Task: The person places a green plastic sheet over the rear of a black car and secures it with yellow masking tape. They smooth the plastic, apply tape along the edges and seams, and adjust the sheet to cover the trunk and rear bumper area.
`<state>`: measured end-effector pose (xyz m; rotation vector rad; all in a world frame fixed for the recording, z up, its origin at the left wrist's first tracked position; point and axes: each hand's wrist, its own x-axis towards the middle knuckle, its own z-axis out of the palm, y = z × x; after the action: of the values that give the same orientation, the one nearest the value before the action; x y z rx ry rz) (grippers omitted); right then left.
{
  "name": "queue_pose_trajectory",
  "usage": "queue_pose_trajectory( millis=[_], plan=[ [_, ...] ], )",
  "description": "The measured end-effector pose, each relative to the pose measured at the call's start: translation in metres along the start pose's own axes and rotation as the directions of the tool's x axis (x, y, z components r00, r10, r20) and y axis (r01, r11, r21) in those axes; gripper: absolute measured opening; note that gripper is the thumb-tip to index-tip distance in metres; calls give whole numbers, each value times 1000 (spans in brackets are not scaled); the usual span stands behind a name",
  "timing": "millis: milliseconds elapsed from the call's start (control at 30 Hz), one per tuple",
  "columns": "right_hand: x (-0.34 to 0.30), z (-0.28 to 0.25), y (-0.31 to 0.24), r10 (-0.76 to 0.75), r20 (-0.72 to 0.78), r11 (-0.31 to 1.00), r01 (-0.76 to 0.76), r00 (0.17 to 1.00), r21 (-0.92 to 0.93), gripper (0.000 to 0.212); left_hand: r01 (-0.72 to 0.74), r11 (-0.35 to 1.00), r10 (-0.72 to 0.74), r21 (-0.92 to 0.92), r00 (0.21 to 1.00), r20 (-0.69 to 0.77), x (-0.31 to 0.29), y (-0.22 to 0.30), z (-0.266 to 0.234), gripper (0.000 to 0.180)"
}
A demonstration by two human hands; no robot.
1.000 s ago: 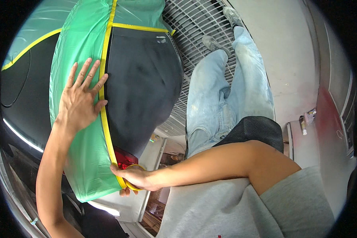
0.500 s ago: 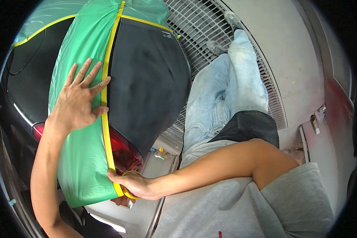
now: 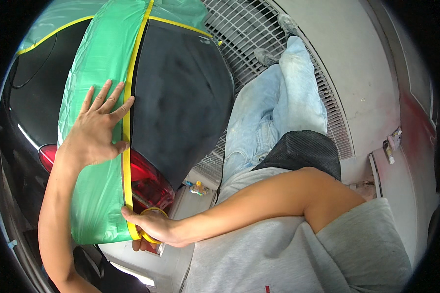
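Two hands on the job: both bare, left one spread out, right one curled up nearer the body.
Left hand (image 3: 94,134): wide open, fingers fanned, lying on the plastic and gripping nothing. Index fingertip and thumb tip reach over to the yellow edge on its right.
Right hand (image 3: 157,228): mostly closed around a yellow tape roll (image 3: 150,239), thumb out along the strip. Some of its fingers are tucked behind, so I can't tell exactly how they wrap.
Green film (image 3: 98,205): under the left hand, running past its fingertips and also down its near side, where the loose-looking bottom end finishes just left of the right hand.
Yellow tape strip (image 3: 127,180): along the film's right edge, passing just right of the left hand and going down to the right thumb and the roll.
Dark grey panel (image 3: 181,93): right of the left hand, on the far side of the tape, looks kinda matte and smudgy.
Red tail light (image 3: 151,183): between the two hands, just beyond the right one and hard up against the tape line.
Other red light (image 3: 48,155): left of the left hand, partly hidden by that wrist.
Shiny black bodywork (image 3: 39,107): off to the left of the left hand, past the film.
Floor grate (image 3: 239,29): well beyond both hands, with light blue jeans (image 3: 259,107) in front of part of it.
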<state>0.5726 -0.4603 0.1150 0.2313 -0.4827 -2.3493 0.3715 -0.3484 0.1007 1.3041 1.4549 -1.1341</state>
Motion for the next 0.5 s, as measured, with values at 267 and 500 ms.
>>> queue_pose_trajectory(
  millis=[267, 500],
  plan=[
    [-16, 12, 4, -135, 32, 969, 139, 990, -203, 69, -179, 969, 166, -172, 982, -87, -16, 2, 14, 39],
    [-21, 20, 12, -291, 56, 809, 277, 955, -518, 55, -330, 905, 300, -268, 942, -148, -22, -2, 25, 11]
  ],
)
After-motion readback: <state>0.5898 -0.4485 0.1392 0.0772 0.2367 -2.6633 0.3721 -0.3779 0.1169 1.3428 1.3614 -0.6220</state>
